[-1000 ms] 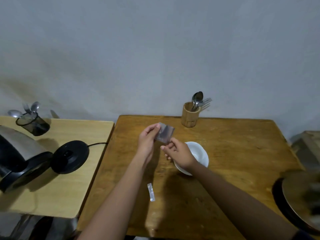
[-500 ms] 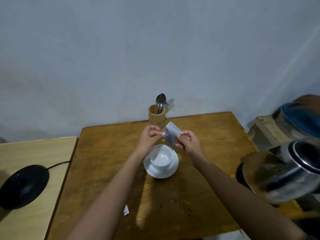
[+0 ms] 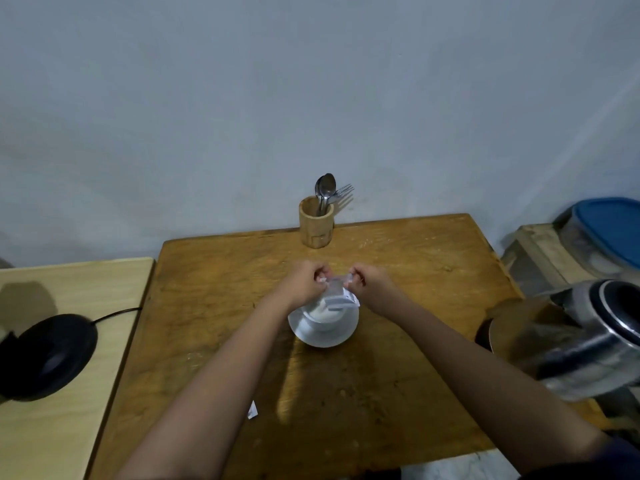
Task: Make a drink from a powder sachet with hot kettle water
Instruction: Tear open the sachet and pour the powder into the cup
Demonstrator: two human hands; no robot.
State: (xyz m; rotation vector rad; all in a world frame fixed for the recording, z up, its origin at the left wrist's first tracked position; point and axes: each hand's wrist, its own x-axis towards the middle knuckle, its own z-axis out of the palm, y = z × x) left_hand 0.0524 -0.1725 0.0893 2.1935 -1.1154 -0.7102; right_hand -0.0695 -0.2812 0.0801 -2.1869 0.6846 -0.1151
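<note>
A white cup stands on a white saucer in the middle of the brown wooden table. Both hands pinch the silvery powder sachet directly above the cup: my left hand holds its left end, my right hand its right end. The sachet hangs tilted down toward the cup; whether powder falls I cannot tell. A steel kettle stands at the table's right edge, blurred.
A wooden holder with spoons and a fork stands at the table's back edge. The black kettle base with its cord lies on the lighter table at left. A torn sachet strip lies near the front. A blue-lidded container sits at right.
The view swung right, bringing the kettle in at right. Both hands carried the sachet from left of the cup to over it and lowered it, tilted toward the cup.
</note>
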